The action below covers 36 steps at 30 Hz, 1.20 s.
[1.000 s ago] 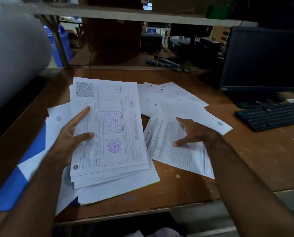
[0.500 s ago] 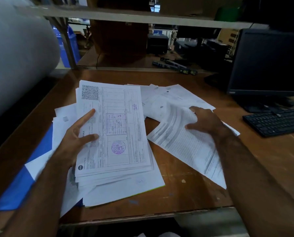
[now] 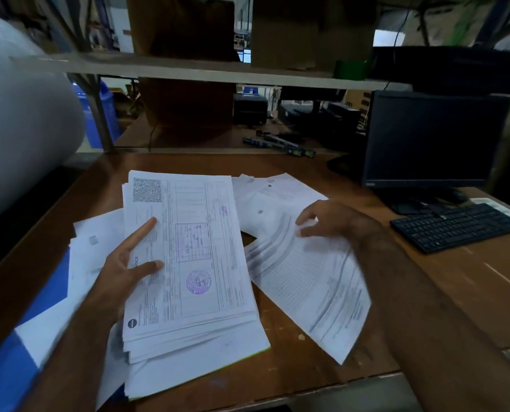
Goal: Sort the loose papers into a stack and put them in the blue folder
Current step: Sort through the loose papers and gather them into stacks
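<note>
A thick stack of printed papers (image 3: 194, 263) with a purple stamp lies in the middle of the wooden desk (image 3: 470, 292). My left hand (image 3: 126, 263) rests on its left edge, with index finger and thumb stretched over the top sheet. My right hand (image 3: 331, 221) pinches the upper edge of a loose printed sheet (image 3: 307, 283), which is lifted, curved and blurred. More loose papers (image 3: 271, 191) lie behind it. The blue folder (image 3: 16, 361) lies at the left, partly under white sheets.
A black monitor (image 3: 432, 141) and black keyboard (image 3: 455, 226) stand at the right. A large white roll (image 3: 19, 114) fills the left. A shelf board (image 3: 206, 69) runs overhead at the back. The desk's front edge is close below the stack.
My right hand has taken hold of the loose sheet and raised its upper edge, swinging it toward the right and front. My left hand stays on the stack. The camera has tilted up.
</note>
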Available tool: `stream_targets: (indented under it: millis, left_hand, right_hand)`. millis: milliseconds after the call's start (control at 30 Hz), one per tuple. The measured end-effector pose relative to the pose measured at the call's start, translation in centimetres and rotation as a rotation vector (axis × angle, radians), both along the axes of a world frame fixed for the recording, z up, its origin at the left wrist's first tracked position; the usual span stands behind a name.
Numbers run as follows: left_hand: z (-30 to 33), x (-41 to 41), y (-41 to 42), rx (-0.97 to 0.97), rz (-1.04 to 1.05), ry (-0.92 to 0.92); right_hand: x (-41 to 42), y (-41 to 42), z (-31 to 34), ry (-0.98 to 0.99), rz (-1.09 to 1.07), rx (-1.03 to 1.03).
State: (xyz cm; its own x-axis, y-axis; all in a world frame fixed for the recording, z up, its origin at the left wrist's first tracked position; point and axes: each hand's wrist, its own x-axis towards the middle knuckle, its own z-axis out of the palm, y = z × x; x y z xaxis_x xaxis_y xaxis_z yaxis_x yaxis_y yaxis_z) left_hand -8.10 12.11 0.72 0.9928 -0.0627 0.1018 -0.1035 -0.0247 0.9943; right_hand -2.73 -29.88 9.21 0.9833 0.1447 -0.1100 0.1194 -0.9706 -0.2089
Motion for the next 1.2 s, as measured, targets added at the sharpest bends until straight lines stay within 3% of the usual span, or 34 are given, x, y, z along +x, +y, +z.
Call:
stream_targets:
  millis: [133, 333, 433, 533, 600, 733, 800, 867, 1033, 1200]
  left_hand:
    - [0.2, -0.2, 0.0, -0.022, -0.002, 0.015]
    - [0.5, -0.1, -0.3, -0.041, -0.008, 0.030]
    - [0.5, 0.0, 0.0, -0.043, -0.002, 0.040]
    - [0.1, 0.1, 0.4, -0.014, -0.001, 0.037]
    - [-0.1, 0.2, 0.5, 0.025, 0.001, 0.020]
    - [-0.1, 0.6, 0.1, 0.008, 0.036, 0.025]
    - [0.2, 0.9, -0.3, 0.019, 0.045, 0.028]
    - [0.8, 0.8, -0.8, 0.006, 0.037, 0.018]
    - [2.8, 0.0, -2.4, -0.125, -0.028, -0.004]
    - [3.4, -0.9, -2.5, -0.056, -0.061, -0.045]
  right_hand:
    - [-0.7, -0.5, 0.0, 0.385, -0.051, 0.003]
    - [-1.3, -0.3, -4.3, 0.319, 0.030, -0.005]
    - [-1.2, 0.0, -3.1, 0.065, 0.044, 0.126]
    - [-2.1, 0.8, 0.4, -0.338, -0.005, 0.346]
    - [-3.3, 1.2, 2.8, -0.473, -0.008, 0.562]
    - [-5.5, 1.9, 5.1, -0.427, 0.048, 1.194]
    - [-5.7, 3.0, 4.6, -0.342, 0.068, 1.323]
    - [-5.5, 4.4, 3.2, -0.258, 0.058, 1.291]
    - [-4.4, 8.0, -2.7, -0.168, 0.017, 0.891]
    - [-4.5, 9.8, -5.7, -0.171, 0.035, 1.015]
